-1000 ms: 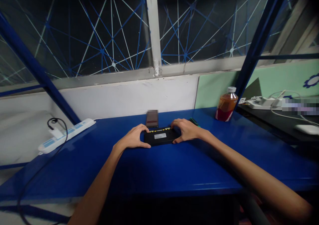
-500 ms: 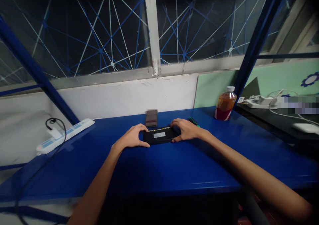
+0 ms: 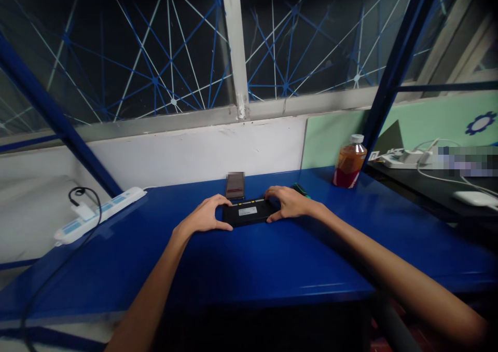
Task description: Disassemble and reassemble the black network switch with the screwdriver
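Observation:
A flat black box [image 3: 249, 218] lies on the blue table, with a pale label on its upper face and small yellow and grey spots along its far edge. At its left end is my left hand [image 3: 210, 213], thumb along the near side and fingers at the far corner. My right hand [image 3: 288, 202] grips the opposite end the same way. Between the two hands the label [image 3: 247, 211] is uncovered. Just behind the box lies a dark phone-like slab [image 3: 235, 185]. A small green and black item [image 3: 301, 190] shows past my right hand, its kind unclear.
On the blue table [image 3: 249, 274], a white power strip [image 3: 101, 215] with a plugged-in black cable stands at the left edge. A bottle of amber drink [image 3: 350, 161] is at the back right. Beyond it, a dark side desk [image 3: 436, 191] carries cables and a white adapter [image 3: 472, 199].

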A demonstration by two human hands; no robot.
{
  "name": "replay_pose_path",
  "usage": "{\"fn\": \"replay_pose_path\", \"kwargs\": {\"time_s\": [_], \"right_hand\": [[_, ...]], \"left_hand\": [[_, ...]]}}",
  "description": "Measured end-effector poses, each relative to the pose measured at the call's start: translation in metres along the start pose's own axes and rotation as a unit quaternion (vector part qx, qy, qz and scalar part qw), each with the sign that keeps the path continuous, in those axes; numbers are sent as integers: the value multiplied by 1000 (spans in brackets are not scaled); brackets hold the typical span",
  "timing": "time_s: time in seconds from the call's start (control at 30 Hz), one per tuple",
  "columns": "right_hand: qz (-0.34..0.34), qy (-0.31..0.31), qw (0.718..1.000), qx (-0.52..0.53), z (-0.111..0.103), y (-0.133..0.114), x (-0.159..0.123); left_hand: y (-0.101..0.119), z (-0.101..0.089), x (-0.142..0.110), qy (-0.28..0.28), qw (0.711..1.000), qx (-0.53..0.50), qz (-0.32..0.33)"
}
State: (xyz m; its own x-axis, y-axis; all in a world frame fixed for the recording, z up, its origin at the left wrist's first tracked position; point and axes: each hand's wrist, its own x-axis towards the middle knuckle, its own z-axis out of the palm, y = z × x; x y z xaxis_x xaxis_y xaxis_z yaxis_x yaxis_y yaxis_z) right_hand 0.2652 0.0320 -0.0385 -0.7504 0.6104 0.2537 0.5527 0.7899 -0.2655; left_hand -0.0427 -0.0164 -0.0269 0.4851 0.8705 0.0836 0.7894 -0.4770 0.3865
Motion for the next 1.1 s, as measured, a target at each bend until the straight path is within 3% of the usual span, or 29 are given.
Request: {"fn": "replay_pose_path", "kwargs": {"time_s": [1.1], "right_hand": [[10, -18, 1000, 19, -2, -1, 0]], "left_hand": [[0, 0, 1, -12, 1000, -9, 6]]}}
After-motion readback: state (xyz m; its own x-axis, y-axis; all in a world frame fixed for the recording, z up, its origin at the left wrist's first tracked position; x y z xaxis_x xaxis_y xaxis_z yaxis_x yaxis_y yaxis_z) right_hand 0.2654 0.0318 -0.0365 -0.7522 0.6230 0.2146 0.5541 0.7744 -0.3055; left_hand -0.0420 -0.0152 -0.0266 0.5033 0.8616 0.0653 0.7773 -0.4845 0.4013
